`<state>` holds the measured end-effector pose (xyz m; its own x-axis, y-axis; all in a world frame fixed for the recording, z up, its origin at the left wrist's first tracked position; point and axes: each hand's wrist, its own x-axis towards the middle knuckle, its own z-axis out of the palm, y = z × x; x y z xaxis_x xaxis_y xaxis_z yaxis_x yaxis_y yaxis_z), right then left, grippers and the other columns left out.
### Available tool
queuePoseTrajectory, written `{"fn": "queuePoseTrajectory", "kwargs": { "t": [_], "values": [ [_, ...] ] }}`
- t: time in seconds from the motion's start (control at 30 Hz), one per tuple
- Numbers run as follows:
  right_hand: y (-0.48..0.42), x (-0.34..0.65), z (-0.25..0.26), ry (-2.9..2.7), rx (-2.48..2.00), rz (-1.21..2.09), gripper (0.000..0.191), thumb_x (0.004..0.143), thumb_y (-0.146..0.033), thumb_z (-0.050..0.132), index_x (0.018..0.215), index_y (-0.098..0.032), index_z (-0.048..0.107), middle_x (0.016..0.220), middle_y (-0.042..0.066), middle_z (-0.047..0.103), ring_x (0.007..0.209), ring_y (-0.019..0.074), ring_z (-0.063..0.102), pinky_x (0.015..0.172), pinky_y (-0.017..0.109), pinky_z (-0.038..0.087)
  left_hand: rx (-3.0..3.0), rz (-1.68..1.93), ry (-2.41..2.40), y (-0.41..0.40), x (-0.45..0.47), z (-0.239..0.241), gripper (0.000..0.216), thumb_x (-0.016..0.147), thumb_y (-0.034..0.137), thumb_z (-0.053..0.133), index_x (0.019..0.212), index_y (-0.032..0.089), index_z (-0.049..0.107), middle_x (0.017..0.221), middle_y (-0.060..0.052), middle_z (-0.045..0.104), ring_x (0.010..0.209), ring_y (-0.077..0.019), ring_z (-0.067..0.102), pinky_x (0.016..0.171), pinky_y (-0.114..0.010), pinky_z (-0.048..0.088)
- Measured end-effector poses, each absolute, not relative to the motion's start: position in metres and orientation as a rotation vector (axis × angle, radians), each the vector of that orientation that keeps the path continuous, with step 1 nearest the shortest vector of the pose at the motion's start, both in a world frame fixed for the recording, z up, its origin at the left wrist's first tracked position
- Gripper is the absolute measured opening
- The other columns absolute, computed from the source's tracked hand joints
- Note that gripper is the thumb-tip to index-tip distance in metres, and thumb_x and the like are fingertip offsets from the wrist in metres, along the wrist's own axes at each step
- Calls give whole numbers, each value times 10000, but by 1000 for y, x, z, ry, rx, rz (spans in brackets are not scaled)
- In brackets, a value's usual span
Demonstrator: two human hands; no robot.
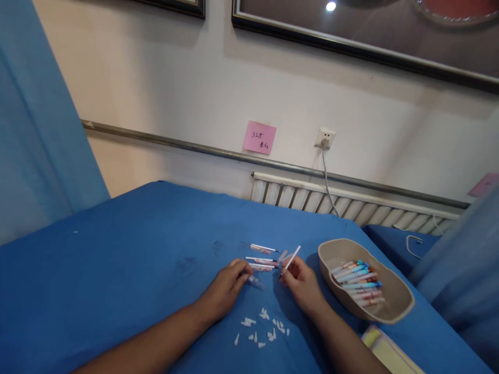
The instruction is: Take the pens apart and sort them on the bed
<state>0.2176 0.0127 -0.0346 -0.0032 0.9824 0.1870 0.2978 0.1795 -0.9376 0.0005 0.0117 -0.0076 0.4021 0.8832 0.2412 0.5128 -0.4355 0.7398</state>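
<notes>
My left hand [228,285] is closed on a small translucent pen part [255,282] that sticks out past the fingertips. My right hand [302,285] pinches a thin white pen refill [293,257], tilted up to the right. Between and beyond the hands, white refills with dark tips [260,258] lie beside patterned pen barrels [260,250] in short rows. Clear pieces [283,255] lie close to my right fingers, partly hidden. Nearer me, several small white plastic plugs [270,333] are scattered on the blue cloth.
A beige basket [405,306] holding several colourful pens [360,283] stands to the right. A yellow packet [390,353] lies in front of it. The bed with its blue cloth [117,270] meets the wall near a radiator [304,197]. Blue curtains [42,130] hang at both sides.
</notes>
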Motion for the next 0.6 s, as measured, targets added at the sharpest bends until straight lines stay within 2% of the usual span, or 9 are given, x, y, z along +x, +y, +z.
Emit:
{"fn": "queuePoseTrajectory", "kwargs": {
  "t": [0.1,0.3,0.43,0.53,0.6],
  "values": [
    [19,221,-36,-1277,-1205,1030,362,708,-544,564,775,-190,525,604,-6,560,529,157,547,515,260,424,2064,808,1233,12,1,-7,156,837,227,421,835,196,575,820,-13,605,792,-172,546,737,-263,415],
    [28,238,-38,-1197,-1309,881,375,747,-553,517,662,-189,490,479,-42,487,433,122,454,454,231,347,2072,729,1277,14,-1,-9,153,817,227,429,863,192,570,785,-4,603,709,-158,532,661,-240,398],
    [29,248,-40,-1435,-1608,582,261,788,-434,500,686,-196,531,521,-26,528,478,137,484,469,230,310,2086,748,1269,16,-3,-12,155,793,208,449,859,197,588,829,-16,612,729,-162,544,668,-244,402],
    [25,251,-36,-1719,-1792,358,154,810,-275,471,785,-194,600,620,12,606,582,157,551,542,238,331,2090,813,1285,18,-5,-13,156,777,196,465,857,199,599,861,-28,616,789,-180,555,709,-262,415],
    [22,251,-31,-1882,-1845,273,166,797,-194,464,860,-193,617,711,36,641,663,169,584,596,242,348,2081,875,1298,19,-5,-15,156,765,179,474,857,201,598,895,-31,618,843,-188,558,755,-273,420]
  ]
}}
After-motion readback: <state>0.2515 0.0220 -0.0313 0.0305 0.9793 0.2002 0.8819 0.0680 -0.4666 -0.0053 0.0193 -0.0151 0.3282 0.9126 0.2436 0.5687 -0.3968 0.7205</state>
